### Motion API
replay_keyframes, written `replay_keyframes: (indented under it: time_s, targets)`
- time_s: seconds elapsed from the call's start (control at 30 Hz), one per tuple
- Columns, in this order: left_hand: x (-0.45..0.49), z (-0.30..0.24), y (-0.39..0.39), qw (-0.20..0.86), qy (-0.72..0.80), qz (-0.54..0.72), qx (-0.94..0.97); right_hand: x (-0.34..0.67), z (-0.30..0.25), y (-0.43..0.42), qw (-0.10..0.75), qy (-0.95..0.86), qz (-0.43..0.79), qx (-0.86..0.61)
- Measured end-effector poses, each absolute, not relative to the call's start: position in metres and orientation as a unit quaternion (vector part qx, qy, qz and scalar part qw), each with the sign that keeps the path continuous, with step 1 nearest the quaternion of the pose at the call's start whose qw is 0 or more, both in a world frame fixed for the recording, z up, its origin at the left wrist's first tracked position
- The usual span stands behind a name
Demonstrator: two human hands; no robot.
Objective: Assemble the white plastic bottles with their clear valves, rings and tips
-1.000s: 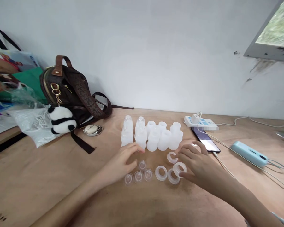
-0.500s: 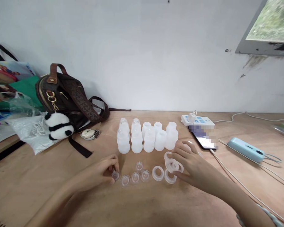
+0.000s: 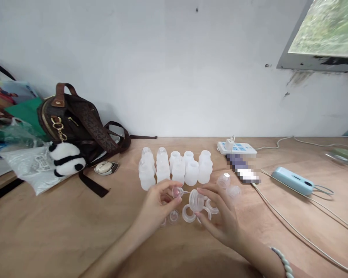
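Observation:
My left hand [image 3: 158, 206] pinches a small clear silicone teat [image 3: 177, 192], lifted off the wooden table [image 3: 60, 231]. My right hand [image 3: 219, 216] holds a white screw ring [image 3: 196, 199] tilted on edge, its opening turned toward the teat a short gap away. Below the hands lie more white rings [image 3: 188, 213] and clear teats [image 3: 173, 217]. Behind them stands a cluster of several small translucent white bottles [image 3: 176, 170]. Two clear caps [image 3: 224, 180] sit to the right of the rings.
A brown handbag [image 3: 75, 119] with a panda plush [image 3: 66, 159] lies at the back left beside plastic bags [image 3: 26, 166]. On the right are a power strip [image 3: 236, 147], a phone [image 3: 242, 170], a pale blue device [image 3: 291, 180] and cables [image 3: 301, 231].
My left hand picked a teat off the table and raised it. My right hand lifted one ring and turned it on edge. Both hands came together in front of the bottles.

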State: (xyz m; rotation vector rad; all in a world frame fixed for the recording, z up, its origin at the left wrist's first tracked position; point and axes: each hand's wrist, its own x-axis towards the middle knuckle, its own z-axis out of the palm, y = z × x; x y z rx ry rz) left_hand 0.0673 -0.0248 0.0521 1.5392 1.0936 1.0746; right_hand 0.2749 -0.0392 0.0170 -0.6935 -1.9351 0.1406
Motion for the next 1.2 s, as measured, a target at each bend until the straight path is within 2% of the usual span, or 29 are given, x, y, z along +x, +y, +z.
replay_keyframes:
  time_s: [0.1, 0.4, 0.7, 0.83, 1.0, 1.2]
  targets:
    - [0.082, 0.04, -0.029, 0.479, 0.428, 0.437, 0.63, 0.271, 0.015, -0.039, 0.526, -0.805, 0.039, -0.272]
    - [0.083, 0.035, -0.042, 0.515, 0.343, 0.459, 0.637, 0.268, 0.017, -0.035, 0.47, -0.826, 0.083, -0.301]
    - [0.083, 0.035, -0.046, 0.482, 0.366, 0.475, 0.639, 0.272, 0.014, -0.033, 0.479, -0.799, 0.131, -0.339]
    - [0.082, 0.035, -0.047, 0.475, 0.361, 0.477, 0.645, 0.272, 0.016, -0.033, 0.441, -0.81, 0.124, -0.366]
    - [0.081, 0.029, -0.045, 0.464, 0.354, 0.472, 0.661, 0.271, 0.018, -0.035, 0.387, -0.821, 0.185, -0.377]
    - [0.08, 0.026, -0.042, 0.4, 0.356, 0.477, 0.697, 0.271, 0.017, -0.037, 0.413, -0.8, 0.241, -0.363]
